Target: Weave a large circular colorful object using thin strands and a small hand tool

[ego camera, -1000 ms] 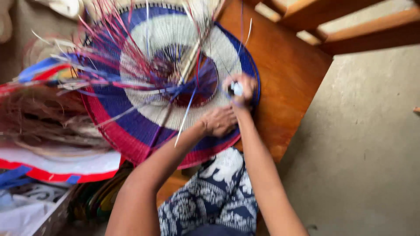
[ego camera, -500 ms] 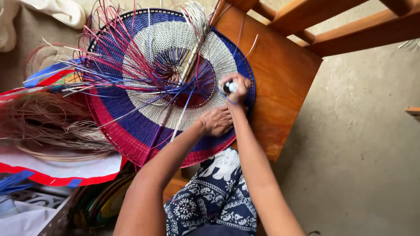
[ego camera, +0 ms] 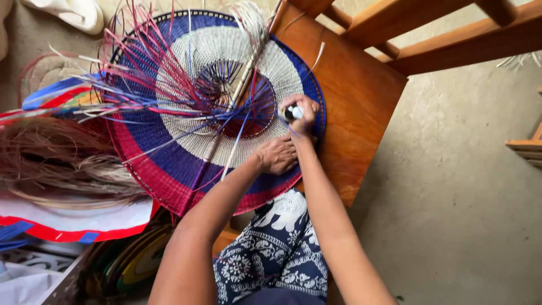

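Here: hands (ego camera: 288,135) on woven disc (ego camera: 169,164) | loose strands (ego camera: 141,85) across | chair (ego camera: 361,96) beneath

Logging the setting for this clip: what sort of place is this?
Likely a home or small craft workspace for weaving: a round woven disc on a wooden chair, a bundle of loose fibres, bare concrete floor.

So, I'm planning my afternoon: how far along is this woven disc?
Most of the woven disc is done: tight red, blue and pale rings. The left hand presses it while the right hand works a small tool. The open centre and loose strands remain.
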